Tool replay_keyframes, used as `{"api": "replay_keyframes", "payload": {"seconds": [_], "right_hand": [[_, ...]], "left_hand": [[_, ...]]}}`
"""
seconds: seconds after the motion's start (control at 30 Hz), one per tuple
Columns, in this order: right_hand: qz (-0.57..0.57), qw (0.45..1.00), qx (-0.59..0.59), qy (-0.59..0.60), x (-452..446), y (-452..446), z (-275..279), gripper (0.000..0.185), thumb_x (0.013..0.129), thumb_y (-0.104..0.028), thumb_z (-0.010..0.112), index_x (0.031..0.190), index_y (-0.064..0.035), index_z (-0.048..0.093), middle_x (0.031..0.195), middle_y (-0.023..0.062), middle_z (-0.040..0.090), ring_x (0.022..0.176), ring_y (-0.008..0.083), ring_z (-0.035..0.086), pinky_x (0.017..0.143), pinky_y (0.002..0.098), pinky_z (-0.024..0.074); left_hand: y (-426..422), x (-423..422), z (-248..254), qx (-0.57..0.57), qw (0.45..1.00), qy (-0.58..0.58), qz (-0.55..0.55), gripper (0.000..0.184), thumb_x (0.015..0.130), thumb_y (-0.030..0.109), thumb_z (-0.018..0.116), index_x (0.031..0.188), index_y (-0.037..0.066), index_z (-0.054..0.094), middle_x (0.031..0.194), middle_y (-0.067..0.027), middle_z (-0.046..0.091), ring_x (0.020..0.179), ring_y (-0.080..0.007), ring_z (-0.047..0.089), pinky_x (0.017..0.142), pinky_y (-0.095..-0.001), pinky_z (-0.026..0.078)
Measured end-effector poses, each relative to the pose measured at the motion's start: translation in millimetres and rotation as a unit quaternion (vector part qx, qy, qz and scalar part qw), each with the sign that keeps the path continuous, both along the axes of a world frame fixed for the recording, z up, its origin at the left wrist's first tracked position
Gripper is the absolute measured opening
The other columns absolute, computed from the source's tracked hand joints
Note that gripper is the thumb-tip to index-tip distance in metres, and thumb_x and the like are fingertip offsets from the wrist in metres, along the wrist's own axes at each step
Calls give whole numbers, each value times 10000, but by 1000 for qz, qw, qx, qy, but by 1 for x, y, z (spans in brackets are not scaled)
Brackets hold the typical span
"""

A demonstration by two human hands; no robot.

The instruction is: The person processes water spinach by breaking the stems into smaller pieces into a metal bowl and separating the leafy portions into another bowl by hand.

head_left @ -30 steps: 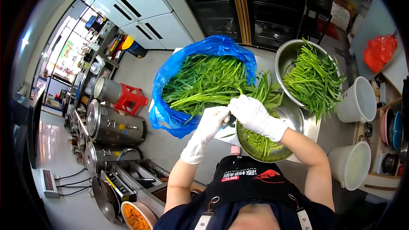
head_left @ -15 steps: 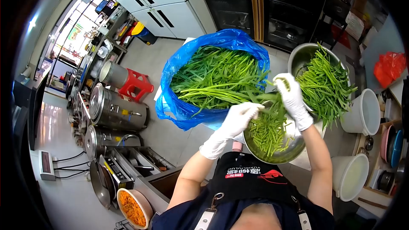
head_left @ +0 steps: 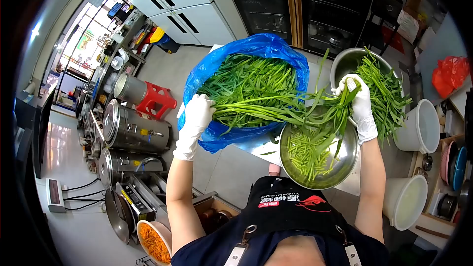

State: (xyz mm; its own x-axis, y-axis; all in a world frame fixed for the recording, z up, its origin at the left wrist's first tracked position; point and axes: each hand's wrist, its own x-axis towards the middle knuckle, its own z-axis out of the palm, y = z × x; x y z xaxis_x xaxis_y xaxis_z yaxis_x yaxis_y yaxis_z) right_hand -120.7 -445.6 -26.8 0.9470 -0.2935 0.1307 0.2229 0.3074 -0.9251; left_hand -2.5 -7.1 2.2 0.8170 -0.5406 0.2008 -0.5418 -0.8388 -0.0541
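A blue plastic bag lies wide open, heaped with long-stemmed water spinach. At its left rim, my white-gloved left hand is closed round the stem ends of a few stalks. These stretch right across the heap toward the steel bowl, where short cut stem pieces lie. Above the bowl's upper right side, my gloved right hand grips a drooping bunch of leafy tops. Just behind it, a larger steel basin holds more greens, piled over its edge.
Two white buckets stand at the right, near a shelf with pans. Large steel pots and a red stool are on the left. A tub of shredded orange food sits at lower left. Fridges line the back.
My left hand has moved from over the bowl to the bag's left rim and taken hold of stalks. My right hand has shifted right, now with a bunch of leafy tops hanging from it.
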Motion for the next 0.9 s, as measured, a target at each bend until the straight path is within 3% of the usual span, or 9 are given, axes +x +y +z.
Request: {"api": "replay_keyframes", "payload": {"seconds": [0.1,0.17,0.27,0.4,0.5,0.67,0.77,0.83,0.9], "right_hand": [[17,999,40,-15,2,-3,5,198,949,-218,584,995,-28,554,766,31,558,690,152,589,797,376,544],[5,998,64,-13,0,-3,14,250,916,-141,626,1106,-7,537,813,22,554,685,123,584,731,334,555],[-4,997,81,-19,-2,-15,11,359,866,-68,675,1175,13,512,834,26,557,691,129,594,697,328,568],[-42,992,116,-27,-16,-24,35,304,896,-68,630,1164,25,522,840,48,596,693,135,606,703,338,559],[-58,994,64,-69,-26,-38,48,276,941,-107,586,1179,20,532,825,23,556,673,107,542,669,273,500],[-27,992,63,-105,-28,-53,61,236,959,-111,562,1155,20,569,745,-3,456,599,80,446,573,234,387],[-38,998,-3,-41,-30,-42,66,244,946,-114,578,1155,13,578,716,-19,458,565,69,430,533,218,369],[-78,985,-150,26,-28,-26,71,207,885,-91,647,1074,-9,632,777,-27,551,578,23,440,495,176,333],[-139,948,-282,50,-28,-3,78,210,846,-67,682,1048,-21,645,842,-14,598,642,28,485,560,182,388]], "left_hand": [[1,8,-6,-5,999,38,-19,167,733,130,695,879,57,735,859,-80,643,847,-270,588,780,-373,493],[2,12,-9,-24,999,38,-26,161,731,132,698,869,57,733,848,-73,643,848,-265,588,775,-367,493],[-5,9,8,-54,996,-32,-56,132,730,128,701,847,70,719,797,-61,619,819,-254,573,734,-370,481],[-9,2,35,-97,988,-100,-59,91,738,114,688,814,66,699,740,-26,597,771,-222,565,691,-334,482],[-12,-6,55,-135,982,-120,-55,93,732,111,686,813,67,700,734,-36,589,763,-224,564,672,-329,479],[-1,-7,59,-177,981,-75,17,319,742,111,753,1034,18,664,809,-85,652,743,-261,614,675,-341,497],[1,-9,60,-143,988,-3,63,320,732,102,758,1028,20,668,838,-119,672,745,-277,648,668,-337,511],[4,-10,54,-209,978,-9,25,272,731,58,747,990,15,676,854,-143,680,755,-275,668,688,-327,526],[6,-11,49,-300,954,-5,-12,232,736,37,735,959,11,680,848,-140,678,753,-268,665,699,-325,527]]}}
